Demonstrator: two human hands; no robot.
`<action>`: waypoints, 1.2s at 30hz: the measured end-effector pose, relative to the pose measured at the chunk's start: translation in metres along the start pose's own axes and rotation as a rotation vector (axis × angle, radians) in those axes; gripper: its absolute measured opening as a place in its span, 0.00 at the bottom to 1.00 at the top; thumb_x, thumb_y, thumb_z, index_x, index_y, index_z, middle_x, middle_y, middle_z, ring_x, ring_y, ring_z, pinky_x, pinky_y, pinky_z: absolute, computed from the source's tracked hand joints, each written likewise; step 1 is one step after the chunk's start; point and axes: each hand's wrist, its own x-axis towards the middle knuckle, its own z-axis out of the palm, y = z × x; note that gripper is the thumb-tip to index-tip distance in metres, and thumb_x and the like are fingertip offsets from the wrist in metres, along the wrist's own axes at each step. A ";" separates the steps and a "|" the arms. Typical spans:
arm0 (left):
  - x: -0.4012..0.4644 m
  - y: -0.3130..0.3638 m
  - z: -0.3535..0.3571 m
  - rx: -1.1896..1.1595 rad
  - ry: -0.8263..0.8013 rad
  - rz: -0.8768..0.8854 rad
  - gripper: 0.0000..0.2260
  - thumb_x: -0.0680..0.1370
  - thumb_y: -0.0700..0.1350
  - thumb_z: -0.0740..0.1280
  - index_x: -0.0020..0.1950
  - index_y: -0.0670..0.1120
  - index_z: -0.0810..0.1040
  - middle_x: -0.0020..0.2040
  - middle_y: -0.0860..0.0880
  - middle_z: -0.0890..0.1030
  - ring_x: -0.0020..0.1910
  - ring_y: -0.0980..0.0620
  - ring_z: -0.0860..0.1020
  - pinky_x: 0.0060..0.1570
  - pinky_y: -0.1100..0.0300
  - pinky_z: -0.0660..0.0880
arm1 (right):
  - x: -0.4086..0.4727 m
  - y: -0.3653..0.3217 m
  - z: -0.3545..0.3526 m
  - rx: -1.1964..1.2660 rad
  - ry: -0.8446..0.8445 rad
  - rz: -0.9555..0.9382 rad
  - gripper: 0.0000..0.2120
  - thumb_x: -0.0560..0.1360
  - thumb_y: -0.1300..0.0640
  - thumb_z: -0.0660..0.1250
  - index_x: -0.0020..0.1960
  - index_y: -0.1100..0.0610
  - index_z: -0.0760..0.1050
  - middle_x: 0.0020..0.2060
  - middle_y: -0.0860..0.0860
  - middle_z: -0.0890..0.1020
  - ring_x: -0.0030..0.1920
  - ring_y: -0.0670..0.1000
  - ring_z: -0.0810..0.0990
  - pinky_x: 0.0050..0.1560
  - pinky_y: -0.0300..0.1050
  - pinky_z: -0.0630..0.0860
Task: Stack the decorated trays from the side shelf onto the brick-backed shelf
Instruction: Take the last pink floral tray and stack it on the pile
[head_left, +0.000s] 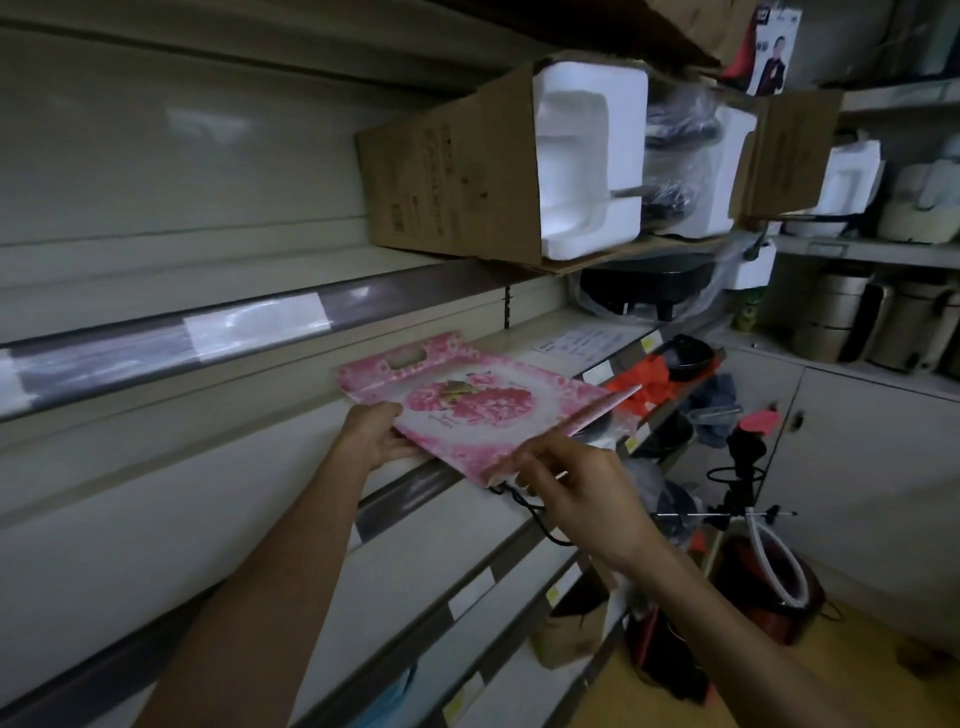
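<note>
The pink flowered tray (483, 410) lay flat at the front edge of the pale shelf (524, 343), its handle slot turned away from me and its near corner hanging out past the edge. My left hand (371, 434) held its left rim, thumb on top and fingers curled beneath, while my right hand (576, 480) pinched the near corner, with a black cord (530, 512) dangling just below that grip. On the shelf above sat a cardboard box (457, 171) with white foam packing (589, 161) showing at its open end, and lower right stood a red drum (769, 592) on the floor.
</note>
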 end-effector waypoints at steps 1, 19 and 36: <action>0.002 0.000 0.004 0.011 0.017 0.004 0.07 0.80 0.34 0.62 0.57 0.37 0.73 0.47 0.37 0.81 0.42 0.39 0.81 0.40 0.43 0.79 | 0.003 0.002 -0.001 0.008 0.001 0.000 0.07 0.80 0.53 0.62 0.51 0.51 0.79 0.39 0.45 0.85 0.41 0.42 0.83 0.44 0.45 0.79; -0.015 0.004 0.043 0.101 0.444 0.212 0.16 0.82 0.42 0.55 0.60 0.32 0.76 0.57 0.34 0.80 0.51 0.37 0.80 0.52 0.46 0.80 | 0.067 0.056 -0.058 0.043 0.062 -0.120 0.07 0.80 0.55 0.62 0.51 0.53 0.79 0.33 0.44 0.83 0.30 0.44 0.81 0.29 0.33 0.74; -0.187 -0.062 0.038 0.130 0.467 0.368 0.10 0.82 0.47 0.62 0.48 0.47 0.82 0.42 0.48 0.86 0.40 0.46 0.83 0.44 0.54 0.79 | 0.110 0.106 -0.063 0.130 -0.099 0.143 0.17 0.81 0.48 0.61 0.56 0.63 0.74 0.43 0.53 0.79 0.43 0.52 0.76 0.37 0.40 0.68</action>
